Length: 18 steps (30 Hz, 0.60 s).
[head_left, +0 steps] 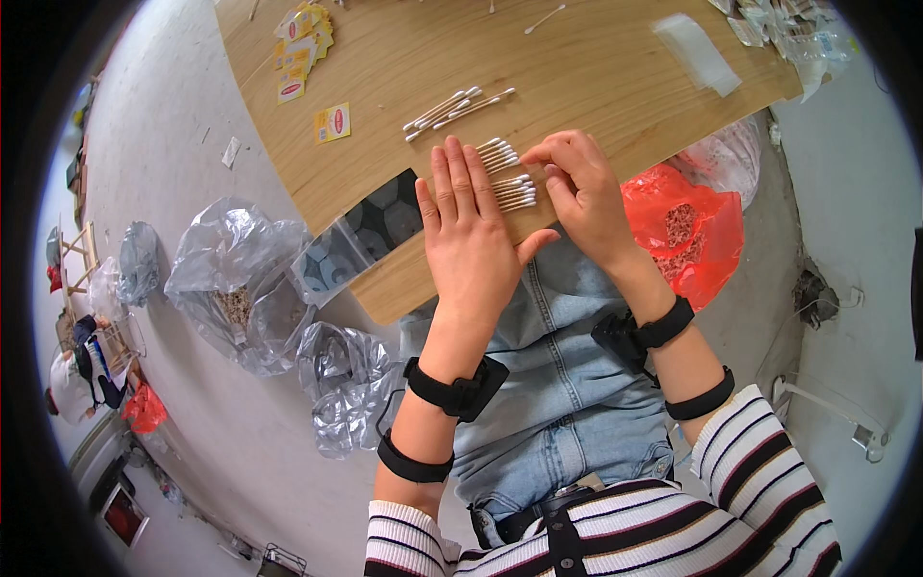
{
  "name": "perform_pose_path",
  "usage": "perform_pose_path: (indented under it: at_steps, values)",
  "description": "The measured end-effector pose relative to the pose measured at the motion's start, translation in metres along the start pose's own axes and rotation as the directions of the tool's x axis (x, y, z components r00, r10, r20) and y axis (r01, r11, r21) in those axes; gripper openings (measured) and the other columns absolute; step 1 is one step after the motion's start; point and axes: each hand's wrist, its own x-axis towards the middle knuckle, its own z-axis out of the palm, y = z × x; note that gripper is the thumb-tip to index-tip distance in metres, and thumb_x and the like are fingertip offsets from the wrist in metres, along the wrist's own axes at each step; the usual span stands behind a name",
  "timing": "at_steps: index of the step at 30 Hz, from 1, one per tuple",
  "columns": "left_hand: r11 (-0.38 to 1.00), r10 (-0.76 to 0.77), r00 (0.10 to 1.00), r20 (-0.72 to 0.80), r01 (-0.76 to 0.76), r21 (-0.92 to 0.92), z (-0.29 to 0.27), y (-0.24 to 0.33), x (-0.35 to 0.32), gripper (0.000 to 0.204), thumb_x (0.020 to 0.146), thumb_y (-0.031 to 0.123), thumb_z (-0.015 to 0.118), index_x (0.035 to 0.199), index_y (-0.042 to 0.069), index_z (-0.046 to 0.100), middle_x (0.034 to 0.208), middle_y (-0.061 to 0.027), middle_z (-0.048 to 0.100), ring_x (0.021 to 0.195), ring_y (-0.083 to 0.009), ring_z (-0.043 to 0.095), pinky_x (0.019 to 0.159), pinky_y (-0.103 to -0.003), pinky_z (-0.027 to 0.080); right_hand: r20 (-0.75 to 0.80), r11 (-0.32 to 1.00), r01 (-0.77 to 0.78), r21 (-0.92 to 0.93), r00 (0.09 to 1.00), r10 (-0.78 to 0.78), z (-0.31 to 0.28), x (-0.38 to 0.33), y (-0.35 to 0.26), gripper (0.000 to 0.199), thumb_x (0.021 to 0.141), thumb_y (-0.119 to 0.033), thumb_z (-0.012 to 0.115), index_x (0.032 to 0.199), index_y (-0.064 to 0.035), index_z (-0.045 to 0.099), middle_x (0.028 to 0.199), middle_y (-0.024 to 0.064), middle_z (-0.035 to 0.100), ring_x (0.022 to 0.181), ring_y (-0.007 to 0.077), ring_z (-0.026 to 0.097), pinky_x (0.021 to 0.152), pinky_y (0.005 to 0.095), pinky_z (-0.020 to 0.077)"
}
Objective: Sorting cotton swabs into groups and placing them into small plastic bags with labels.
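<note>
My left hand lies flat over a row of cotton swabs at the table's near edge, fingers stretched out and thumb spread. The white tips stick out to the right of it in two groups; the rest of the sticks are hidden under the palm. Beside those tips is my right hand, its fingers loosely bent and the index fingertip close to the swab heads. Thumb and index are apart, with nothing visible between them. Just beyond the left fingertips, a small loose pile of swabs lies on the wood.
The wooden table carries yellow-and-white cards, a dark-and-clear plastic sheet, a clear plastic sleeve and crumpled packaging. Below stand a clear bag and a red bag holding small brownish pieces.
</note>
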Motion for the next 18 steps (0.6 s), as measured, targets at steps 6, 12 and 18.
perform_pose_path:
  at_steps: [6,12,18]
  values:
    - [1.000,-0.008,1.000,-0.004,0.008,-0.005,0.0008,0.0005,-0.0005,0.122,0.070,0.072,0.063,0.149,-0.011,0.019,0.157,-0.0274,0.019,0.149,-0.0381,0.014,0.119,-0.052,0.013,-0.041,1.000,-0.005,-0.004,0.999,0.005,0.0043,0.0017,-0.0023,0.023,0.077,0.003,0.055,0.094,-0.0082,0.067,0.095,0.0067,0.059,0.090,0.0270,0.055,0.080,0.0369,0.0471]
    - [1.000,-0.016,1.000,-0.014,0.016,-0.014,0.0014,0.0005,-0.0006,0.125,0.066,0.069,0.067,0.149,-0.011,0.019,0.158,-0.0265,0.019,0.149,-0.0367,0.014,0.120,-0.051,0.013,-0.002,0.999,0.010,-0.044,1.000,-0.010,0.0025,0.0025,-0.0017,0.021,0.079,0.002,0.056,0.093,-0.0083,0.067,0.094,0.0056,0.059,0.089,0.0262,0.055,0.080,0.0368,0.0470]
    - [1.000,-0.009,1.000,-0.009,0.009,-0.011,0.0017,-0.0003,-0.0006,0.122,0.070,0.072,0.062,0.149,-0.011,0.019,0.157,-0.0272,0.019,0.149,-0.0376,0.014,0.119,-0.052,0.013,-0.025,0.998,-0.053,0.027,0.998,0.054,0.0037,0.0052,-0.0046,0.022,0.080,0.002,0.056,0.096,-0.0094,0.067,0.092,0.0057,0.059,0.088,0.0259,0.056,0.079,0.0368,0.0475]
